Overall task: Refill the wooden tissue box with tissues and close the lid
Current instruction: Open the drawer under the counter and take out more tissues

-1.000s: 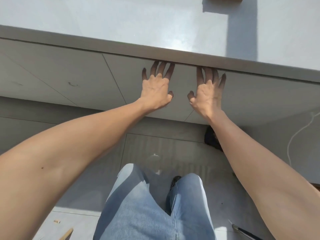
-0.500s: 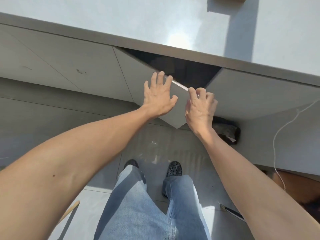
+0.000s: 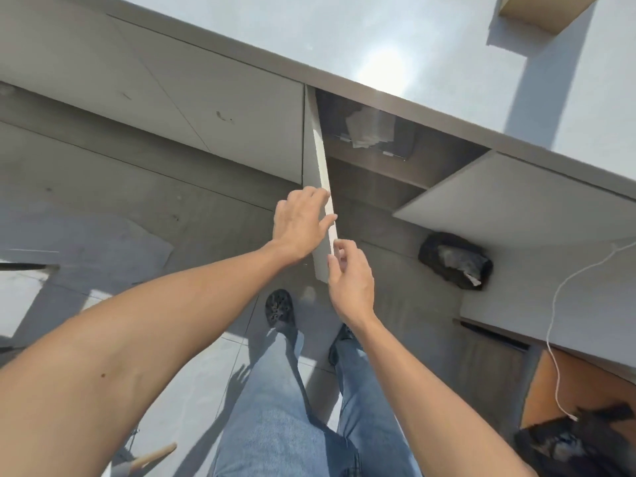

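Room: grey counter (image 3: 430, 43) up ahead of my hands, sunlit, cupboards beneath it, tiled floor under my feet.
Cupboard doors: two swung out, the left door (image 3: 323, 187) edge-on between my hands, the right door (image 3: 516, 197) well off beyond my right hand.
Left hand (image 3: 299, 225): fingers spread, flat against the outer face of the left door, gripping nothing.
Right hand (image 3: 351, 280): loose and uncurled just beside the door's near edge; touching or not, I cannot tell.
Tissues: one pale pack (image 3: 370, 129) on the shelf, past both hands, deep in the shade, and I judge that's my refill.
Handling: looks soft, light, squashy; I'd take it by its long sides with a broad, gentle grip, since a crinkly wrapper could slide.
Wooden tissue box: one tan corner (image 3: 543, 10) on the counter, far beyond my right hand, mostly cut off, so the lid is not visible.
Other count: one dark bag (image 3: 454, 259) on the floor right of my right hand, one white cable (image 3: 564, 287) trailing further right.
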